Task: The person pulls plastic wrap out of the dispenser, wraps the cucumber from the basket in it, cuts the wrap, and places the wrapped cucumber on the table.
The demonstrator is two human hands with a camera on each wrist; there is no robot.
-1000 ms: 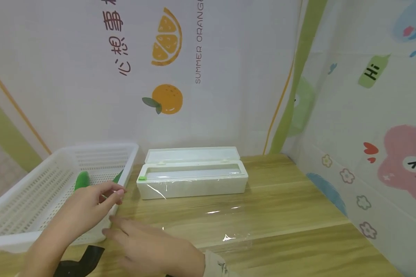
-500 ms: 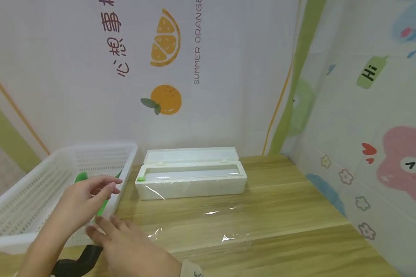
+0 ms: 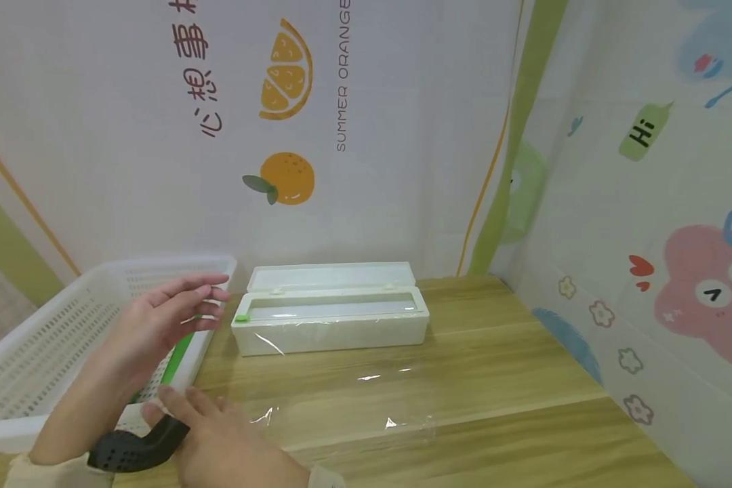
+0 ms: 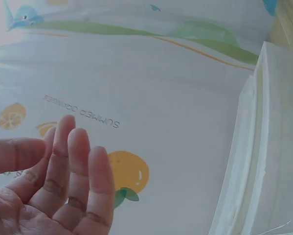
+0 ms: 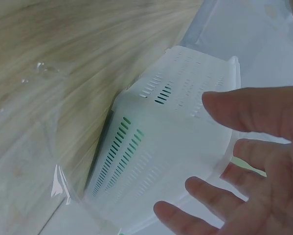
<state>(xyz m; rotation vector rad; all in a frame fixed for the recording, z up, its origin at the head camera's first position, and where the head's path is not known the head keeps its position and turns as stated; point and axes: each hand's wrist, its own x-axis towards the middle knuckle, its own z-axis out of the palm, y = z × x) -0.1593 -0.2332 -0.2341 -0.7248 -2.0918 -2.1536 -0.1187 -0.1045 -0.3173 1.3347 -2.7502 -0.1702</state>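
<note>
My left hand [image 3: 167, 315] hovers over the white perforated basket [image 3: 39, 379], its fingers relaxed and holding nothing. In the left wrist view the fingers [image 4: 78, 166] are loosely bent with a bare palm. Lower down, my right hand [image 3: 232, 440] is at the basket's near right corner. Its spread fingers hold nothing in the right wrist view, where the basket [image 5: 170, 127] is close by; contact cannot be told. Inside the basket a green thing [image 3: 177, 359] shows partly, mostly hidden by the left hand and forearm.
A white cling film dispenser [image 3: 335, 333] with a raised lid stands at the back of the wooden table [image 3: 524, 379]. Clear film [image 3: 366, 407] stretches from it across the tabletop. A black perforated elbow-shaped piece [image 3: 137, 447] is near the left wrist. Printed curtains stand behind.
My right hand has shifted left towards the basket's corner. The left hand has risen slightly and its fingers have spread. The rounded green end seen in the basket is now hidden.
</note>
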